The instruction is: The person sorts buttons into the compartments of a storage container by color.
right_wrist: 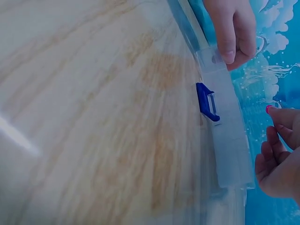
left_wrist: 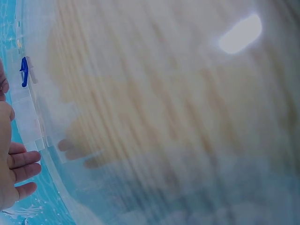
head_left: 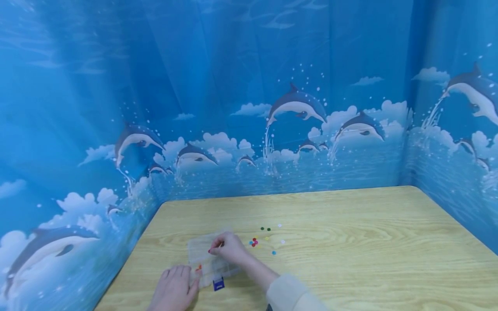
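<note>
A translucent plastic compartment box (head_left: 208, 276) with a blue latch (head_left: 218, 284) lies on the table, its clear lid (head_left: 198, 246) swung back. Orange pieces (head_left: 199, 268) show in a left compartment. Above the box my right hand (head_left: 229, 248) pinches a small pinkish-red disc (right_wrist: 268, 108) between thumb and fingertip. My left hand (head_left: 173, 287) rests at the box's left front corner with its fingers extended, the thumb touching the box. In the right wrist view, the left thumb (right_wrist: 228, 49) lies against the box's end.
Right of the box, small coloured discs lie scattered on the wooden table (head_left: 350, 259): a red cluster (head_left: 254, 242), green discs (head_left: 268, 229), a blue disc (head_left: 274, 252) and white discs (head_left: 282, 242). A blue dolphin-print curtain (head_left: 241, 86) surrounds the table's back and sides.
</note>
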A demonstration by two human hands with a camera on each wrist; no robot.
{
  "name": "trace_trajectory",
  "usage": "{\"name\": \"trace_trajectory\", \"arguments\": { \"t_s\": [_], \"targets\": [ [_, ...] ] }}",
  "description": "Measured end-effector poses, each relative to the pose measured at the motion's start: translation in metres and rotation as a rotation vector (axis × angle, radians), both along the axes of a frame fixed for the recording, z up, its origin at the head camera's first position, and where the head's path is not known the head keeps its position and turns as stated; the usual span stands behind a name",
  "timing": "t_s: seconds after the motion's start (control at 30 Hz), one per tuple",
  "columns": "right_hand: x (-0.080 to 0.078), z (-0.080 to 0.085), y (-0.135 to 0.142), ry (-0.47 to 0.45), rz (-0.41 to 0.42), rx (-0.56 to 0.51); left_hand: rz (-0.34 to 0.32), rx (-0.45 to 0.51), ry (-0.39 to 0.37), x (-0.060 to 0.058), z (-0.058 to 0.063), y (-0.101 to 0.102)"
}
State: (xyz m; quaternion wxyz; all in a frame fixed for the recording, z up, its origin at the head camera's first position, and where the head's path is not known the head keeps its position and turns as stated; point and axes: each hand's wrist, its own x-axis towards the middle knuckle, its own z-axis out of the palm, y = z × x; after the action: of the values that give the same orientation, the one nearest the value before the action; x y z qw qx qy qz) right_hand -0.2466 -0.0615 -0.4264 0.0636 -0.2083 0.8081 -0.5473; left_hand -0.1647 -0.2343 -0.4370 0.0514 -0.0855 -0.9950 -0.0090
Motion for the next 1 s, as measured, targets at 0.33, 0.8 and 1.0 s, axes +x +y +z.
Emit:
{"name": "trace_trajectory", "arguments": {
  "t_s": [0.33, 0.8, 1.0],
  "targets": [
    [0.000, -0.007, -0.004, 0.060, -0.002, 0.063, -0.004, 0.013, 0.014, 0.001, -0.002, -0.001],
    [0.003, -0.012, -0.013, 0.053, -0.077, 0.135, -0.027, 0.015, 0.100, 0.003, -0.005, -0.001],
    [0.005, -0.011, -0.015, 0.048, -0.085, 0.151, -0.016, 0.023, 0.064, 0.002, -0.003, -0.001]
  ]
}}
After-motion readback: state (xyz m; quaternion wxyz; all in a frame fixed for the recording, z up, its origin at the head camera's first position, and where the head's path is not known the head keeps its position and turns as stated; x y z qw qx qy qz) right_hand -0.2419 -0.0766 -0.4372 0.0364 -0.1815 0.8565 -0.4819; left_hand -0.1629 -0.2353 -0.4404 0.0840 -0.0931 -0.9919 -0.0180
